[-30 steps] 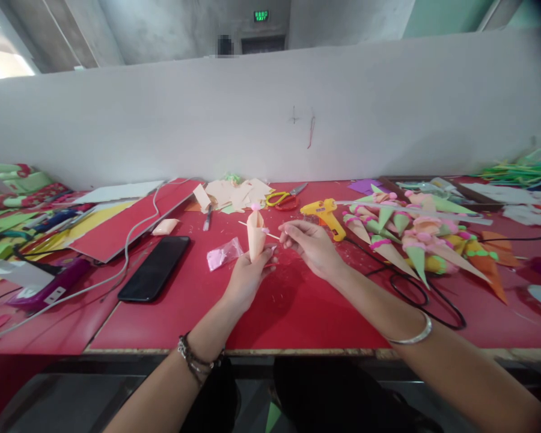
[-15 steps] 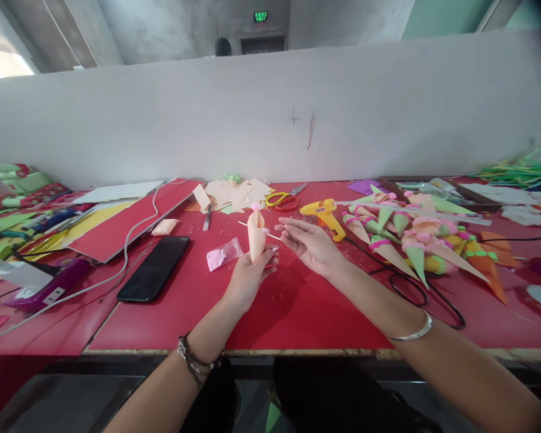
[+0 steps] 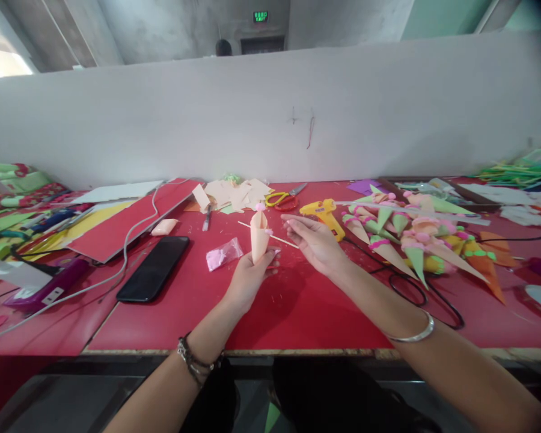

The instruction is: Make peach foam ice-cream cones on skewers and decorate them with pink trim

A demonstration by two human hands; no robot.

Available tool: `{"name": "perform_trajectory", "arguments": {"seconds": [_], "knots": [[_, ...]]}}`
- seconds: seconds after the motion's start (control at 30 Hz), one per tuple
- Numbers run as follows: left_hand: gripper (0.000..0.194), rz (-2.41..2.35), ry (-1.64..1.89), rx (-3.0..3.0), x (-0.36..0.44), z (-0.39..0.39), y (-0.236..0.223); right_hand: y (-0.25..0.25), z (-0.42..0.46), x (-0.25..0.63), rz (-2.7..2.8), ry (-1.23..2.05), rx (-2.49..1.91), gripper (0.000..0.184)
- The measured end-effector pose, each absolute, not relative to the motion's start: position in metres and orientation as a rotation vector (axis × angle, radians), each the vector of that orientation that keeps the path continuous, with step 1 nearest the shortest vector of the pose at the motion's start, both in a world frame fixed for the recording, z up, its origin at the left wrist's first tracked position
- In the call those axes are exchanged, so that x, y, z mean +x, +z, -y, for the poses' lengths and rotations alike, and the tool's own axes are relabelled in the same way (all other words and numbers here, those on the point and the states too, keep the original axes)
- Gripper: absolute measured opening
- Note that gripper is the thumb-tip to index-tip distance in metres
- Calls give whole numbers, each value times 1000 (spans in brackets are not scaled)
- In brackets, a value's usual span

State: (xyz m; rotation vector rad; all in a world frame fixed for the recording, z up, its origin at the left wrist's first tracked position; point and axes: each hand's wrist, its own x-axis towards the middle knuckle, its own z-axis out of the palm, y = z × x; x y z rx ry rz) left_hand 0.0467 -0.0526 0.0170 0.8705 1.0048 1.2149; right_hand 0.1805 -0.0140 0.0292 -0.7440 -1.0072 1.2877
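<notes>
My left hand is closed round the lower part of a peach-coloured cone, held upright with its mouth up. A pink pom-pom sits at the cone's top edge, and a smaller pink bit is on its right side. To the right of the cone, and apart from it, is my right hand. Its thumb and fingertips are pressed together; whatever may be between them is too small to name. Behind the cone a thin pale stick lies on the red table. A pink plastic packet rests left of the cone.
A yellow glue gun lies behind my right hand, its black cord trailing right. Scissors and peach paper pieces are at the back. Several decorated cones are piled right. A black phone and white cable lie left.
The cone in my left hand has shifted slightly right. My right hand has moved a little to the right, still with its fingertips together. More of the stick shows between the hands.
</notes>
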Motion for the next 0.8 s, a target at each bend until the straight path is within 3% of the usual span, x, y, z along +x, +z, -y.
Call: {"name": "perform_trajectory", "arguments": {"seconds": [0.27,0.53,0.8], "knots": [[19,-1016,1161,920,47,52,15,28,16,181,1139,1171,-777,12],[20,-1037,1104,1009,48,54,15,31,27,176,1277,1050,-770,19],[24,-1043,1066,1191,46,52,10,35,32,175,1688,593,-763,10]]}}
